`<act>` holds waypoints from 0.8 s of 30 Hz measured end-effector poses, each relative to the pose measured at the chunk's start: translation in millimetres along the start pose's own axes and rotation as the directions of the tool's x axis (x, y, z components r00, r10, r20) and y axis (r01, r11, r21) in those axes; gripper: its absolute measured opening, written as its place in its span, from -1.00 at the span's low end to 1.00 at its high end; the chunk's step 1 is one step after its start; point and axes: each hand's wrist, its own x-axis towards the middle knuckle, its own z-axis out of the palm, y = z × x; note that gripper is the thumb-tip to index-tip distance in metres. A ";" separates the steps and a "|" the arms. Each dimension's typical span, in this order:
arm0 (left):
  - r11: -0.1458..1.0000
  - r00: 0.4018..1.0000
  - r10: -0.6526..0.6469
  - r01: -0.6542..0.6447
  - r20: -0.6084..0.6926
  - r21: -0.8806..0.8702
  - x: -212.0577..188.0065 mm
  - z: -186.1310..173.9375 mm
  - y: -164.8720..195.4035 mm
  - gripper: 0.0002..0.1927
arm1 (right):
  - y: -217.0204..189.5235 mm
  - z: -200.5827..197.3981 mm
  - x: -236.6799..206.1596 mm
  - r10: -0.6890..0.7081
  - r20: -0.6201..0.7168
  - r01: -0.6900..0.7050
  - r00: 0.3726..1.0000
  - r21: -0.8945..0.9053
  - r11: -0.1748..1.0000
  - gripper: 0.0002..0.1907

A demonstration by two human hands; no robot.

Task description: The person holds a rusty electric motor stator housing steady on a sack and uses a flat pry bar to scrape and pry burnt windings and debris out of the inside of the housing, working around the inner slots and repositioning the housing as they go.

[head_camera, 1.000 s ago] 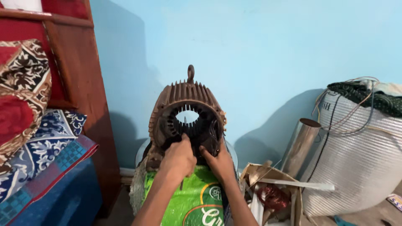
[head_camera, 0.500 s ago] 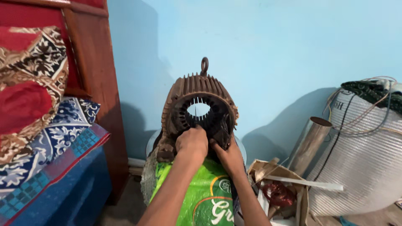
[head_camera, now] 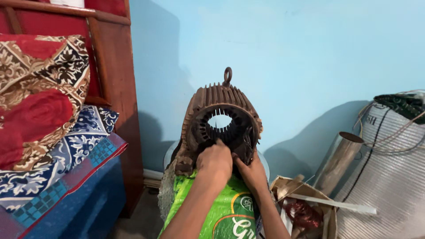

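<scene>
Stator housing, rusty and finned, upright on green sack: heavy, rigid, I judge. My left hand and right hand curl on its lower rim; lifting eye offers hold.

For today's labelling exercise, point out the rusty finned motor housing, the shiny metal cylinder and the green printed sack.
Rusty finned motor housing (head_camera: 212, 99), head view: on its top cooling fins.
Shiny metal cylinder (head_camera: 336, 161), head view: on its side wall.
Green printed sack (head_camera: 221, 212), head view: on its front face.
</scene>
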 end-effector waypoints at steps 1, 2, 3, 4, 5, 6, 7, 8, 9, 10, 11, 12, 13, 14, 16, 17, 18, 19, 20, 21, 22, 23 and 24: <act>0.999 1.000 0.000 0.000 0.007 0.037 -4.8 4.8 -1.8 -0.23 | 0.0 0.0 -0.2 -0.024 0.001 0.024 1.000 0.020 1.000 -0.17; 0.997 1.000 0.004 -0.005 0.005 0.078 -6.8 8.8 -3.3 -0.06 | -0.1 -0.3 0.0 -0.055 -0.006 0.055 0.998 0.045 0.997 -0.19; 0.998 0.998 0.017 -0.014 -0.057 0.053 -7.3 12.9 -4.5 -0.16 | 0.1 -0.2 -0.1 -0.026 -0.008 0.026 1.000 0.029 0.999 -0.18; 0.999 0.993 0.028 -0.025 -0.111 0.025 -5.0 15.1 -3.8 -0.25 | 0.2 -0.4 0.1 0.009 -0.008 -0.009 1.000 0.009 1.000 -0.18; 0.999 0.987 0.033 -0.035 -0.159 -0.011 -2.2 16.5 -3.3 -0.34 | 0.6 -0.4 0.1 0.048 -0.002 -0.048 0.999 -0.019 0.999 -0.17; 1.000 0.995 0.017 -0.019 -0.103 -0.022 2.8 14.6 -0.7 -0.44 | 0.7 -0.5 0.4 0.045 0.001 -0.045 0.999 -0.038 0.998 -0.18; 1.000 0.999 0.004 -0.005 -0.053 -0.027 9.9 9.3 2.5 -0.52 | 1.0 -0.4 0.6 0.037 0.001 -0.037 0.999 -0.052 0.998 -0.19; 1.000 1.000 -0.007 0.006 -0.010 -0.024 14.4 2.3 5.1 -0.59 | 1.1 -0.3 0.8 0.024 -0.004 -0.024 1.000 -0.058 0.998 -0.19; 1.000 1.000 0.006 -0.006 -0.010 -0.022 16.7 -5.8 7.0 -0.57 | 1.1 -0.3 0.9 -0.001 -0.005 0.000 1.000 -0.046 0.999 -0.20; 1.000 1.000 0.017 -0.017 -0.004 -0.018 14.3 -13.7 7.0 -0.56 | 0.9 -0.1 0.9 -0.020 -0.005 0.020 1.000 -0.032 0.999 -0.21; 0.999 1.000 0.029 -0.029 0.000 -0.015 9.0 -21.5 6.6 -0.53 | 0.4 -0.2 0.7 -0.041 -0.006 0.041 0.999 -0.019 0.999 -0.21; 0.999 0.999 0.043 -0.043 -0.011 -0.026 -1.0 -28.6 2.6 -0.50 | -0.2 -0.1 0.4 -0.025 -0.010 0.025 1.000 -0.030 0.999 -0.20; 0.998 0.998 0.059 -0.060 -0.020 -0.036 -14.8 -33.8 -4.1 -0.44 | -1.1 -0.2 -0.1 -0.007 -0.016 0.006 1.000 -0.042 0.999 -0.18; 0.996 0.997 0.076 -0.078 -0.027 -0.053 -28.1 -37.9 -8.9 -0.36 | -2.2 -0.3 -0.5 0.012 -0.020 -0.013 1.000 -0.061 0.998 -0.16; 0.972 0.991 -0.044 0.071 0.123 -0.225 -48.8 -43.0 -17.6 -0.38 | -4.7 -0.8 -1.7 0.043 -0.003 -0.043 0.999 -0.010 0.999 -0.20; 0.943 0.975 -0.099 0.156 0.200 -0.294 -53.6 -44.6 -20.0 -0.38 | -6.1 -1.1 -2.2 0.055 0.009 -0.055 0.998 0.023 0.998 -0.21; 0.958 0.990 -0.096 0.120 0.104 -0.260 -54.7 -44.5 -19.9 -0.34 | -7.3 -1.4 -2.4 0.070 0.022 -0.070 0.997 0.023 0.997 -0.22; 0.971 0.996 -0.086 0.084 0.004 -0.224 -51.1 -44.9 -18.0 -0.30 | -8.3 -1.8 -2.5 0.081 0.032 -0.082 0.996 0.021 0.996 -0.23; 0.982 0.993 -0.069 0.051 -0.096 -0.184 -44.6 -43.8 -13.8 -0.26 | -9.0 -2.2 -2.4 0.092 0.042 -0.093 0.995 0.018 0.996 -0.24; 0.978 0.996 -0.070 0.058 -0.053 -0.201 -34.1 -43.6 -7.9 -0.25 | -9.2 -2.5 -2.3 0.048 0.026 -0.048 0.999 0.013 0.999 -0.26; 0.973 0.997 -0.073 0.070 -0.004 -0.219 -24.1 -41.8 -1.5 -0.24 | -9.0 -2.8 -2.2 0.009 0.014 -0.009 1.000 0.005 1.000 -0.27; 0.968 0.996 -0.078 0.087 0.050 -0.236 -15.6 -38.8 4.8 -0.24 | -8.3 -3.0 -2.0 -0.026 0.006 0.026 1.000 -0.005 1.000 -0.29; 0.970 0.996 -0.085 0.090 0.033 -0.225 -8.5 -36.2 10.6 -0.30 | -7.3 -3.2 -2.0 -0.047 0.007 0.047 0.999 0.001 0.999 -0.29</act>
